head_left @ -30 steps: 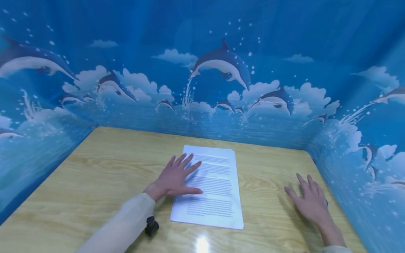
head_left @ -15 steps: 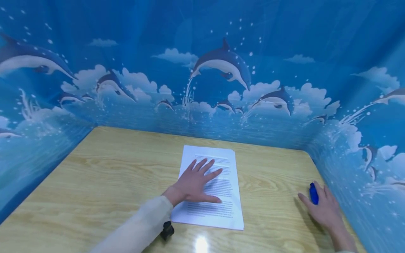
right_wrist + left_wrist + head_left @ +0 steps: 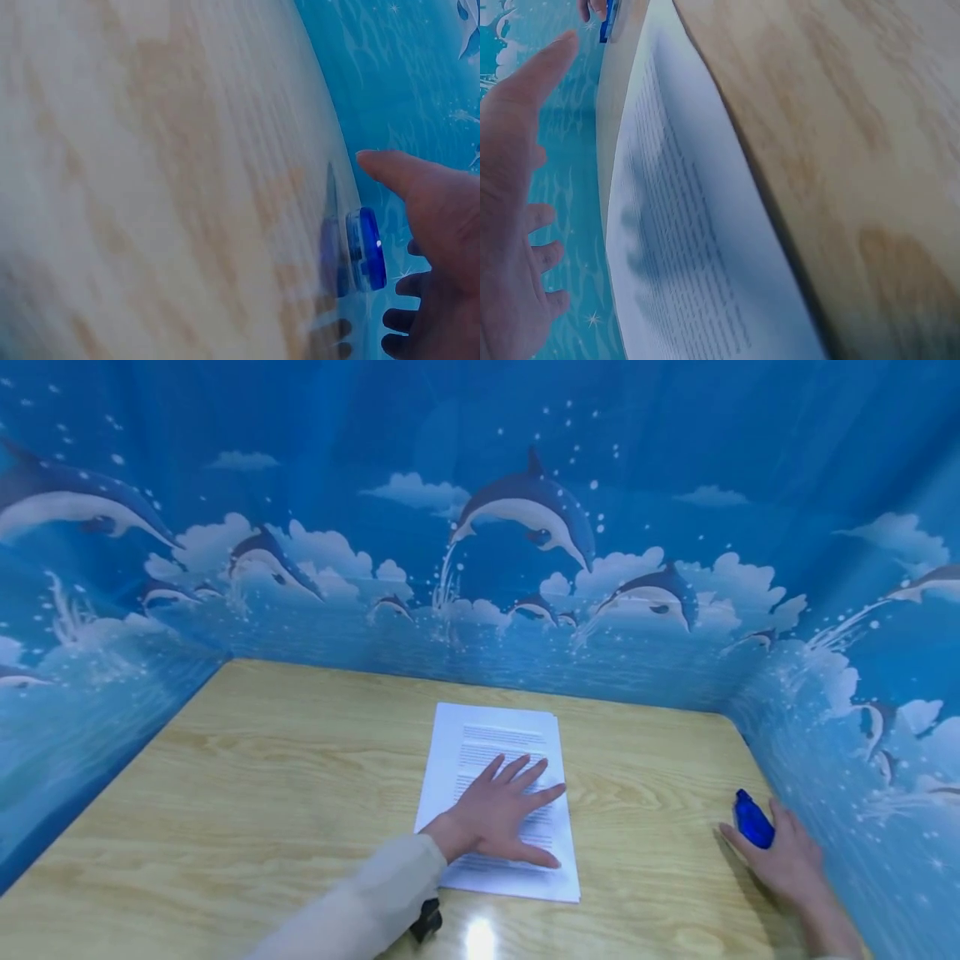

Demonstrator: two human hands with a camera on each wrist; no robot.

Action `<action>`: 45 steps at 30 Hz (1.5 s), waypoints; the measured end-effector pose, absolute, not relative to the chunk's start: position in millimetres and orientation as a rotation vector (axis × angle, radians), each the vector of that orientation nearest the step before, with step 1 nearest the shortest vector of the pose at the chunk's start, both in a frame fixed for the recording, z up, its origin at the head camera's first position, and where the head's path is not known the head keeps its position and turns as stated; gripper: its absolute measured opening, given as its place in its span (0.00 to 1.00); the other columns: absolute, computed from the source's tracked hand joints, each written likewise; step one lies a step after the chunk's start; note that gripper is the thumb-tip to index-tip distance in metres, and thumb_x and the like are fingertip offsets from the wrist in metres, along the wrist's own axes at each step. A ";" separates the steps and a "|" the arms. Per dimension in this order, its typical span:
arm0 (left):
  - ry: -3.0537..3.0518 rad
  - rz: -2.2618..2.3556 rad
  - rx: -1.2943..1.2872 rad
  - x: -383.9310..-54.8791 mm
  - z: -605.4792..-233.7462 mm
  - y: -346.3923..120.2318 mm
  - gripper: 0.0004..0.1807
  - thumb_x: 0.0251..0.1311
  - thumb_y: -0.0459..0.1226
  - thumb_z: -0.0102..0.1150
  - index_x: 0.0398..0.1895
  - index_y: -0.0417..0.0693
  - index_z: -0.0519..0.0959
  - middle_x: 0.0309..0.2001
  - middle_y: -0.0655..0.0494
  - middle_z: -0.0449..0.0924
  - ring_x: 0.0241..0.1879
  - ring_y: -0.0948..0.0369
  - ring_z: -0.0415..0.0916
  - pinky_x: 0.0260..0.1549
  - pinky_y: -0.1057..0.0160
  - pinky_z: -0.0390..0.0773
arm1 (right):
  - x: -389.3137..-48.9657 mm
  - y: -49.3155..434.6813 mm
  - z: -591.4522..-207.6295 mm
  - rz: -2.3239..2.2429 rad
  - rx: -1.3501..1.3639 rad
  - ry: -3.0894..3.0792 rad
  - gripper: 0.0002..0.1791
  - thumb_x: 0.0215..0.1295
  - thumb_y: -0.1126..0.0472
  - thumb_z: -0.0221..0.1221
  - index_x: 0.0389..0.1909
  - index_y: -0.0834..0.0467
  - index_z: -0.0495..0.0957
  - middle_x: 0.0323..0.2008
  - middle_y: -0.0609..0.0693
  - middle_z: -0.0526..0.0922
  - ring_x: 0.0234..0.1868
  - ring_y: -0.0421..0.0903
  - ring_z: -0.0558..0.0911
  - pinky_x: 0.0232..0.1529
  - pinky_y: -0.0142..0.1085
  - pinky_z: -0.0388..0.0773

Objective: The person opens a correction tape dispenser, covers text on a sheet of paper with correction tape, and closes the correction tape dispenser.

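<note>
Pale wood covered the table (image 3: 285, 760), and its grain was well visible. Nearest to the camera, a bright reflection (image 3: 480, 937) shone on it. Just left of this, a black object (image 3: 428, 920) was at the underside of the white sleeve (image 3: 375, 889). The left arm came slantwise from the lower left, and the left hand (image 3: 498, 814) was above the papers (image 3: 450, 727), with straight fingers spread wide and the thumb pointing to the right. The papers, printed with text, lay under this hand and reached farther than its fingertips.

The right hand (image 3: 791, 860), well apart from the papers, was near the right edge of the table. Its thumb and fingers were parted, not closed around anything. A blue thing (image 3: 753, 821) was on the table in front of its palm, between thumb and fingers; whether they touched it, I could not tell. Behind the table's far edge stood a blue cloth (image 3: 375, 410), decorated with dolphins, clouds and water.
</note>
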State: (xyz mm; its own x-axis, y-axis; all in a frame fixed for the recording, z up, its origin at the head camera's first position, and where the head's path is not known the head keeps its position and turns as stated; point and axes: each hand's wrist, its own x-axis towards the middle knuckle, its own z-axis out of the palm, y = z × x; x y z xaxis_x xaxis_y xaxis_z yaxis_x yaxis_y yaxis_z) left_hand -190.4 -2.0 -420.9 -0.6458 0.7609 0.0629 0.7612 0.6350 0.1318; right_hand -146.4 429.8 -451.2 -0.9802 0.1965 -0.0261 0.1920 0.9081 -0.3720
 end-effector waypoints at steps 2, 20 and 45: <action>-2.838 -0.227 -1.333 -189.1 -421.3 0.9 0.51 0.48 0.77 0.42 0.75 0.68 0.52 0.75 0.52 0.45 0.73 0.51 0.41 0.67 0.44 0.44 | -145.8 429.6 -450.4 0.589 -0.332 -3.058 0.60 0.64 0.34 0.51 0.68 0.78 0.34 0.58 0.85 0.47 0.57 0.82 0.50 0.53 0.71 0.48; -2.771 -0.174 -1.411 -176.4 -428.1 20.3 0.50 0.49 0.77 0.41 0.74 0.70 0.52 0.75 0.53 0.46 0.73 0.53 0.42 0.68 0.47 0.45 | -148.8 421.9 -446.2 0.617 -0.577 -3.078 0.62 0.61 0.28 0.49 0.69 0.76 0.35 0.60 0.85 0.45 0.59 0.82 0.46 0.56 0.69 0.45; -2.769 -0.100 -1.456 -177.5 -430.6 16.4 0.49 0.50 0.76 0.39 0.74 0.71 0.51 0.75 0.54 0.46 0.73 0.54 0.41 0.68 0.49 0.44 | -147.5 420.9 -453.1 0.607 -0.687 -3.012 0.54 0.63 0.31 0.49 0.58 0.83 0.54 0.50 0.83 0.53 0.52 0.79 0.52 0.51 0.64 0.53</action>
State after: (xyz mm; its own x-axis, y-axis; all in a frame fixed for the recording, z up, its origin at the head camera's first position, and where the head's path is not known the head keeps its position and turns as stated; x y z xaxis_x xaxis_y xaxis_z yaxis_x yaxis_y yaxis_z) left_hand -177.5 16.4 -430.6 -0.5670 0.8228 0.0400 0.8235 0.5650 0.0513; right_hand -147.5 420.9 -453.1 -0.9046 0.4165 -0.0906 0.4191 0.8303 -0.3674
